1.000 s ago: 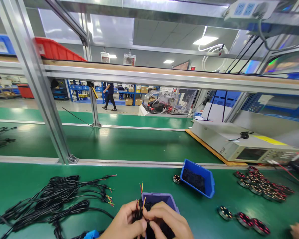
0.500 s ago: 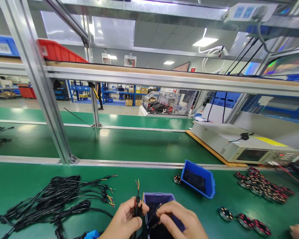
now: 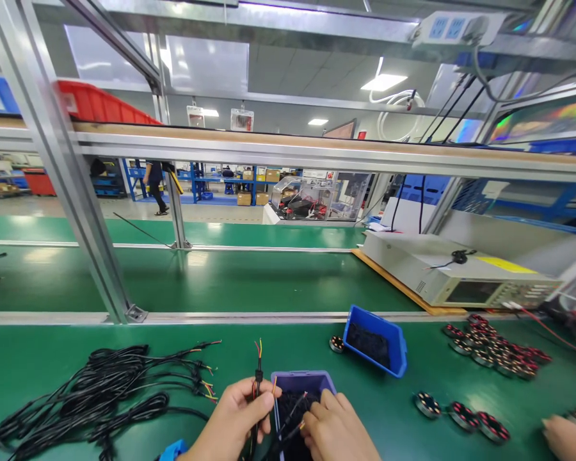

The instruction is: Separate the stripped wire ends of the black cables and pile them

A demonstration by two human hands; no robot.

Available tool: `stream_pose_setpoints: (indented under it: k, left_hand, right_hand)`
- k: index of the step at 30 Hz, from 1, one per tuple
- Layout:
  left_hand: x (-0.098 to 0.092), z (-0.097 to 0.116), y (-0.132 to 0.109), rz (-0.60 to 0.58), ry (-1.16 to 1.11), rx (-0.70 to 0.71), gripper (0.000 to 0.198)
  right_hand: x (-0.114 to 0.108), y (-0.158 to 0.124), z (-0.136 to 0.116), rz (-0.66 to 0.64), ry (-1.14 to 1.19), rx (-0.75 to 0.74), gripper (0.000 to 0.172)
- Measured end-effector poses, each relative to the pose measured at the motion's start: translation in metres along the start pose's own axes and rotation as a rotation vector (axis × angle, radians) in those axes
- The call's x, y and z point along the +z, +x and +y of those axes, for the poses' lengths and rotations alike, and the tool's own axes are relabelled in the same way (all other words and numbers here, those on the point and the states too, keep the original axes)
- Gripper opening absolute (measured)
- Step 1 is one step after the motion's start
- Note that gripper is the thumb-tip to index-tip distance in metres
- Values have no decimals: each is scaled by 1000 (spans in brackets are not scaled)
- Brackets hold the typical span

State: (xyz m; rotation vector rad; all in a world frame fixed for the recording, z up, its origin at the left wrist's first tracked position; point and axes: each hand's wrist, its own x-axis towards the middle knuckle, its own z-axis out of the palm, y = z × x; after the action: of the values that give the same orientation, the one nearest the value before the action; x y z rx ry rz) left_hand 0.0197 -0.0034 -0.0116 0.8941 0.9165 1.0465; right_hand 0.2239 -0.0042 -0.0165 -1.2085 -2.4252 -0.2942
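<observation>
My left hand (image 3: 240, 416) is closed around a black cable (image 3: 258, 378), held upright, with bare red and yellow wire ends at its top. Another yellow-orange wire end (image 3: 274, 384) sticks up by the thumb tip. My right hand (image 3: 338, 426) has its fingers curled together over a purple bin (image 3: 300, 374) of small black parts. Dark cable ends cross the bin opening, and a yellow tip meets the right fingertips; what they pinch is hidden. Left of my hands lies a pile of black cables (image 3: 110, 378) with stripped coloured ends.
A tilted blue bin (image 3: 398, 355) of black parts stands behind, beside a round motor part (image 3: 336, 344). Several such motor parts (image 3: 489, 349) lie at right, near another person's hand (image 3: 566, 438). A grey instrument (image 3: 441, 262) and a metal frame post (image 3: 72, 166) stand behind.
My right hand has moved lower over the purple bin, its fingers more curled. The left hand keeps the cable, now showing more above its fingers. The other person's hand shows more at right.
</observation>
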Motion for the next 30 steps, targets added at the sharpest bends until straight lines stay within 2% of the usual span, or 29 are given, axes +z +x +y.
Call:
stream_pose_setpoints:
  k: [7,11,15,19,24,27,30]
  left_hand:
    - [12,17,-5,23,21,-63,59]
    - [7,12,-5,8,87,-26,59]
    - [1,6,-4,-24,123,-18,53]
    - [2,8,-7,-87,95,36,51]
    - [8,12,-12,-171,138,84,53]
    - [4,12,-11,-156,210,87,51]
    - [-2,9,-7,-121,330,163,44]
  right_hand:
    - [0,0,-6,-67,41,17,24]
    - [-7,2,-9,-11,55,38,23]
    - [-34,5,-1,9,171,37,23]
    - [-52,9,6,74,255,39,21]
    - [-61,11,2,145,442,38,20]
    - [-63,12,-3,197,509,82,18]
    - [-59,15,-8,252,486,56,18]
